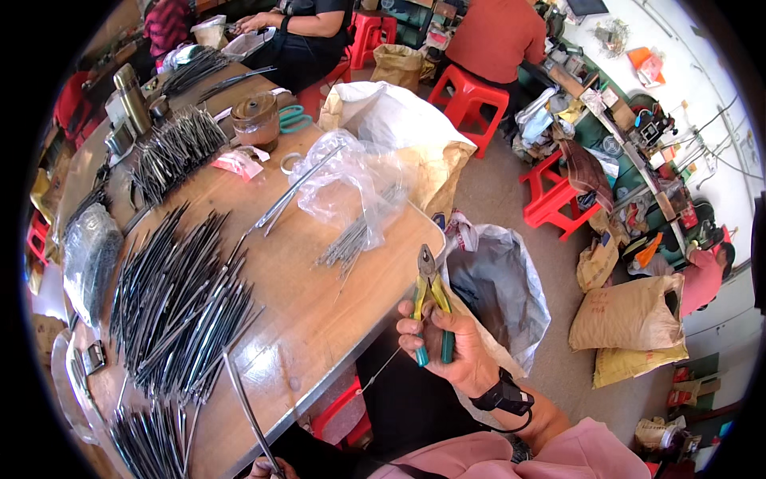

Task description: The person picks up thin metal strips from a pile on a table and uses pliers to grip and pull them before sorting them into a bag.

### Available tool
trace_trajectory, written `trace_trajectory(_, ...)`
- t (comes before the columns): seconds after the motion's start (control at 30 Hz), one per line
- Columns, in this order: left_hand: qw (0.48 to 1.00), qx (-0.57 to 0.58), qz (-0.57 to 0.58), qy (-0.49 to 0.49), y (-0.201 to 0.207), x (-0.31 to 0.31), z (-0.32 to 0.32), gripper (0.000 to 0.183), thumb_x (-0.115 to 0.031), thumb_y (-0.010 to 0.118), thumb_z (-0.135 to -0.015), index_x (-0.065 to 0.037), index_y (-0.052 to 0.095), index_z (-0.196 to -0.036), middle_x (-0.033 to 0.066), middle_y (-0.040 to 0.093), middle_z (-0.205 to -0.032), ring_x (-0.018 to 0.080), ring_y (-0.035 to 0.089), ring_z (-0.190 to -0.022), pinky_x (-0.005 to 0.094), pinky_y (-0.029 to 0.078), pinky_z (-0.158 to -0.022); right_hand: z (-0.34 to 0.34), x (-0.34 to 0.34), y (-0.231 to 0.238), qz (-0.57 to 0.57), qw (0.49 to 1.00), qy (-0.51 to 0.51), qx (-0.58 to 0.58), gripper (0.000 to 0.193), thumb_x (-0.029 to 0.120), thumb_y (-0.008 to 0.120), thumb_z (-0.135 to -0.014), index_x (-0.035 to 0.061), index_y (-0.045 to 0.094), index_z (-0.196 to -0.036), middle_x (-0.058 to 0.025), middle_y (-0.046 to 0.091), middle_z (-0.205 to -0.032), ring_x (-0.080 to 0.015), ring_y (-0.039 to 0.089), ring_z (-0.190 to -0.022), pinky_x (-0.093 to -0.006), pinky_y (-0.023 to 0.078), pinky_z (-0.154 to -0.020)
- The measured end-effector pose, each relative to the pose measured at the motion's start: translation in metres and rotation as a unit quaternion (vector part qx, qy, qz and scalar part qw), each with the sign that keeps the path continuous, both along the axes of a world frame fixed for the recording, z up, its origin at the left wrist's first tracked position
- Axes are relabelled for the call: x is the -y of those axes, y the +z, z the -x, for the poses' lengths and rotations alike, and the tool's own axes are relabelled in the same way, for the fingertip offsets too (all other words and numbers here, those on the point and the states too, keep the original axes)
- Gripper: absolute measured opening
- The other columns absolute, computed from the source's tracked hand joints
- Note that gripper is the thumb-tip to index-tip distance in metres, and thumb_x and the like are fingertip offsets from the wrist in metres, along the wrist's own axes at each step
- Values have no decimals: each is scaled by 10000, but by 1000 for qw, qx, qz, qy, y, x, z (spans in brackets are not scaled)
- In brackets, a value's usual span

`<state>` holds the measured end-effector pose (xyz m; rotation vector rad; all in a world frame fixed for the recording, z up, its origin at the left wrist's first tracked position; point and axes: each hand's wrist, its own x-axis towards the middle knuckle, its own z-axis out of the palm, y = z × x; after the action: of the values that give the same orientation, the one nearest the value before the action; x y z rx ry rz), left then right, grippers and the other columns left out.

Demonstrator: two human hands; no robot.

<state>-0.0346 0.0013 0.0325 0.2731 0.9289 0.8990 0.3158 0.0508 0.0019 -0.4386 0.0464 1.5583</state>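
Note:
My right hand (463, 359) is wrapped round a pair of pliers (428, 275) with yellow and green handles. The pliers' jaws point up, just off the table's front edge. At the bottom of the view only a little of my left hand (270, 469) shows, closed on a long, thin dark rod (246, 403) that slants up over the table. A large heap of similar dark rods (179, 303) lies to the left, with a smaller bundle (148, 439) nearer me. Thin grey wires (351, 242) lie partly under a clear plastic bag (343, 184).
An open white-lined sack (499, 279) stands beside the table's right edge. Farther back on the wooden table (311, 319) are upright rods (177, 152), a tape roll (255, 120), green-handled scissors (294, 120) and a flask (132, 97). Red stools (471, 104) and other people occupy the room.

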Motion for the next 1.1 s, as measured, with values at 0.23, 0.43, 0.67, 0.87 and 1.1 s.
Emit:
trace_trajectory(0.23,970,224,2,93,20,-18,-51,697,14,659,-778,12,376,-1415,109,505,-867,122,431,-515,212,384,-350,25,15,12,-21,997,69,29,158,112,761,-796,76,691,-933,-71,552,-1118,-192,505,-887,-320,420,-711)
trace_trajectory(0.43,987,151,-47,-17,1,-4,-59,301,-79,674,-870,7,557,-1134,69,518,-765,124,428,-449,223,361,-339,29,18,17,-11,987,83,135,147,47,690,-822,50,650,-963,-105,573,-1160,-209,544,-867,-348,427,-714)
trace_trajectory(0.67,978,-193,-58,-49,-21,-1,-68,98,25,583,-846,52,600,-939,137,633,-749,153,528,-499,258,396,-439,26,17,9,-102,934,-16,342,178,62,664,-871,-25,629,-1023,-143,544,-1130,-186,555,-869,-331,471,-754)
trace_trajectory(0.87,981,-160,-74,-81,-34,9,-62,144,34,671,-864,56,627,-1000,149,687,-798,145,594,-566,241,462,-492,38,20,10,-140,829,103,532,168,83,742,-836,-10,678,-961,-143,586,-1086,-177,583,-896,-304,475,-792)
trace_trajectory(1.1,968,-161,-62,-182,-39,3,-67,77,18,631,-906,32,624,-981,43,652,-771,55,543,-620,195,416,-541,66,23,3,-195,681,198,677,99,32,696,-803,23,657,-893,-65,604,-947,-169,617,-854,-285,486,-770)
